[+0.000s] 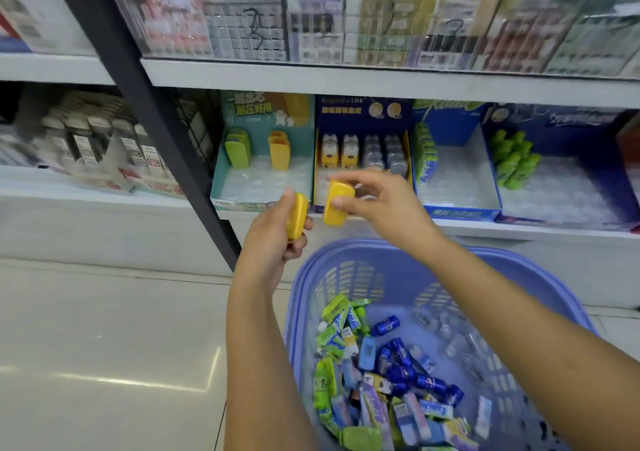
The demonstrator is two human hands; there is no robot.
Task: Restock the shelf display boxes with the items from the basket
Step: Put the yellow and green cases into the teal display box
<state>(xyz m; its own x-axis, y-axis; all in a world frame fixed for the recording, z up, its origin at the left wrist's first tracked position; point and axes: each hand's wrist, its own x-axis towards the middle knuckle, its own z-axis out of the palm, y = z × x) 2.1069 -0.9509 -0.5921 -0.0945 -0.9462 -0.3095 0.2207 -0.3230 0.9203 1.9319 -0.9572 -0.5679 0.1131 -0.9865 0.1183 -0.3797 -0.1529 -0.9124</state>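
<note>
Yellow, an oblong plastic case (297, 216) sits gripped in the curled left hand (273, 239), a second yellow case (336, 204) at its 3 o'clock pinched by the right hand (381, 204), both before the teal cardboard display box (249, 204) at 11 o'clock and above the lilac slotted plastic basket (363, 245) at 6 o'clock.

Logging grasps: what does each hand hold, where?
Left hand grips one yellow case at its lower half; right hand pinches a second yellow case by its upper end.
</note>
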